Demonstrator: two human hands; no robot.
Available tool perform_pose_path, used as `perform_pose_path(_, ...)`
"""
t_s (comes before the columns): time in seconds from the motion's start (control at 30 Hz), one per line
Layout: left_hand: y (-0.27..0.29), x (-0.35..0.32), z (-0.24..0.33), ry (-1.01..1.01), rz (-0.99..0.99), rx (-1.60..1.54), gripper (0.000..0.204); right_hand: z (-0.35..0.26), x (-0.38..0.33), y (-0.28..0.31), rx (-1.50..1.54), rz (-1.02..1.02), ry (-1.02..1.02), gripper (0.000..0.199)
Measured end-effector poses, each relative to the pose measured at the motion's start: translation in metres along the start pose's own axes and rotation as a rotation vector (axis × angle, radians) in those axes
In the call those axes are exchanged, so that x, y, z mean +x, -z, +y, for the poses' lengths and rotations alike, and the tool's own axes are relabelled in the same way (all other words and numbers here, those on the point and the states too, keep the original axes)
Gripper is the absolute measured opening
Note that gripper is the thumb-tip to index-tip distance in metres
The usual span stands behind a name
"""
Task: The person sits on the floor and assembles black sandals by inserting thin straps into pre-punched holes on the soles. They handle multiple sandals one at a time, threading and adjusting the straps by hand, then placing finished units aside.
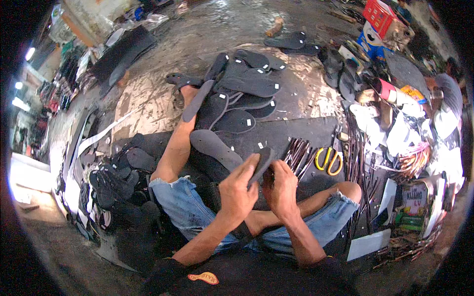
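1. Left hand: fingers clenched round 1 dark sole — held up over the lap, tilted.
2. Right hand: fingers bent in just beside the sole; cannot tell what they grip.
3. Beyond the right hand: dark strips, then yellow-handled scissors.
4. Farther forward — overlapping soles with white tags.

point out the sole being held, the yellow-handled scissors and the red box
held sole (pixel 262 165), head view: middle of the part showing
yellow-handled scissors (pixel 340 164), head view: right handle loop
red box (pixel 379 18), head view: its printed side
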State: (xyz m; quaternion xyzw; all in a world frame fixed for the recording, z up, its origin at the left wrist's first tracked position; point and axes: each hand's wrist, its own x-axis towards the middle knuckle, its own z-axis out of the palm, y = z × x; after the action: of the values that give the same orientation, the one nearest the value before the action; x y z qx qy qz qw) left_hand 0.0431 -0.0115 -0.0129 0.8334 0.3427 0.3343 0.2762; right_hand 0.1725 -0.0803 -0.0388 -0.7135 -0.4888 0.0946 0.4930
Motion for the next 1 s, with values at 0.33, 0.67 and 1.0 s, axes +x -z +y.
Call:
perform_pose_path(0.33,0.008,0.006,-0.007,0.043,-0.047,-0.076,0.048,0.000,0.001,-0.006,-0.068,0.039,0.027,0.012)
perform_pose_path(0.67,0.004,0.003,-0.002,0.009,0.000,-0.026,0.044,0.012,0.004,-0.001,-0.034,-0.081,0.075,0.015)
perform_pose_path(1.0,0.007,0.006,0.009,0.015,-0.047,-0.031,0.050,0.010,0.000,0.008,-0.004,-0.109,-0.081,0.021)
